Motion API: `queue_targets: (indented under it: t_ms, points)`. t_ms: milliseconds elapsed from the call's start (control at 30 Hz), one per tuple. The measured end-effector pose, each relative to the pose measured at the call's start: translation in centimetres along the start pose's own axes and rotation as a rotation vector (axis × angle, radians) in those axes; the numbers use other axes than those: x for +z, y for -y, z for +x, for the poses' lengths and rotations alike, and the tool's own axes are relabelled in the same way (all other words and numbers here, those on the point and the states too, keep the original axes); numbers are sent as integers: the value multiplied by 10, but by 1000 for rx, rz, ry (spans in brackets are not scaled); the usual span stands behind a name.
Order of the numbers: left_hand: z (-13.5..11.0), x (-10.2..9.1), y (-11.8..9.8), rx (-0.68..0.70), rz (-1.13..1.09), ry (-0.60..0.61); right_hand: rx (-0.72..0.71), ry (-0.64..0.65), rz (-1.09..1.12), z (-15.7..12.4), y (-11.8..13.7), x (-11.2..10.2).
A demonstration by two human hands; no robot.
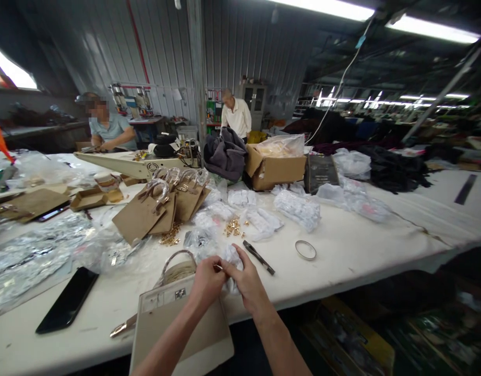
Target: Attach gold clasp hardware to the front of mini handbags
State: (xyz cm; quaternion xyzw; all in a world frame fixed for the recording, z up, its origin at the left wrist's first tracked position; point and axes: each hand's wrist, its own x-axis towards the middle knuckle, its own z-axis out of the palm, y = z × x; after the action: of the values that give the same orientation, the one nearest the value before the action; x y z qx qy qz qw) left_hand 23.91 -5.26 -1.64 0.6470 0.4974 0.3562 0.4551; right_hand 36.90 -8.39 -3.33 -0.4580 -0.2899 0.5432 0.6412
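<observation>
My left hand [207,275] and my right hand [243,271] meet over the table's front edge, fingers closed at a small clear plastic bag [231,256]. The right fingers wrap round the bag, while the left fingertips pinch at its near side; whatever is between them is hidden. Below my left forearm a cream handbag [185,326] leans at the edge, with a curved handle and a small metal plate near its top. A strap end with a gold-coloured tip [119,329] sticks out at its left. Just right of my hands lies a dark, narrow tool [259,257].
Brown bag panels [144,214] with wrapped handles stand behind, near gold-coloured metal fittings [233,226]. A tape roll [305,250] lies at right, a black phone [67,300] at left. Farther back are plastic packets [297,209], a cardboard box [277,169] and two people.
</observation>
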Motion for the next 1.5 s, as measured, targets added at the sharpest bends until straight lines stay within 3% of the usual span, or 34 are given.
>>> queue_targets:
  t_ms: [200,333,467,600,867,1000,1233,1367,1500]
  points:
    - [7,-14,4,-37,-64,117,110,73,211,5,-6,-22]
    - [10,-17,10,-54,-79,-8,199,97,343,6,-6,-30]
    - [9,-5,12,-60,-236,8,158,117,194,3,-6,-33]
    - [7,-3,11,-14,-254,-20,69,10,57,7,-6,-45]
    - [9,-24,-14,-108,-363,-49,220,33,178,15,3,-74]
    - [11,-24,-18,-114,-357,-44,273,39,329,18,6,-80]
    - [7,-21,-18,-149,-367,-18,271,15,339,17,4,-92]
    - [7,-19,-13,-137,-346,-9,276,0,333,13,8,-89]
    - [6,-8,-8,-118,-305,35,183,68,270,7,21,-67]
